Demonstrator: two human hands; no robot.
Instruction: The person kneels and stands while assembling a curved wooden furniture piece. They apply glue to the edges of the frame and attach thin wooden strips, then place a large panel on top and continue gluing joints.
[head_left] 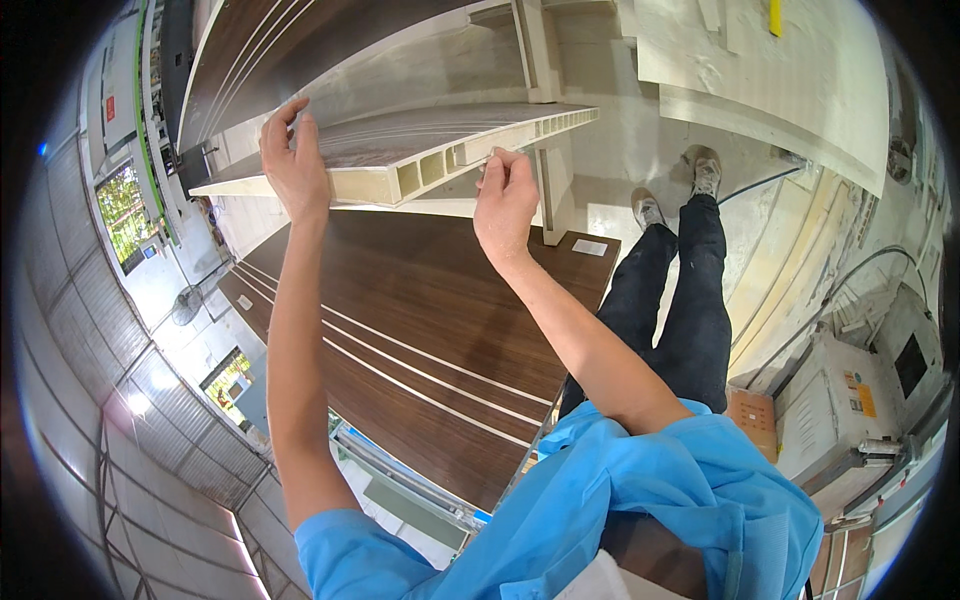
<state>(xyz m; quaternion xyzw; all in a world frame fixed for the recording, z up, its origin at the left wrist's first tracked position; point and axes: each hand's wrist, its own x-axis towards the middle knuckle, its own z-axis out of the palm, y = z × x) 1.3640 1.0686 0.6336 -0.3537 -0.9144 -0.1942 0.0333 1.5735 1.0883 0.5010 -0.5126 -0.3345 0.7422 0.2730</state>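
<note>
My two hands are at the brown hollow panel [400,145], in front of me and above a second brown panel [440,290].
The panel's long axis runs toward the left, where it goes away from me; its end with the open cells [434,168] faces toward me and to the right, and its grooved face is upward. My left hand [296,165] is at the solid long edge [362,187], with fingers bent and partly apart; I see nothing in its grasp, and I cannot tell if it touches the panel. My right hand [506,200] is at the cell end, fingers curled and closed against the thumb; whether it pinches something small, I cannot tell.
</note>
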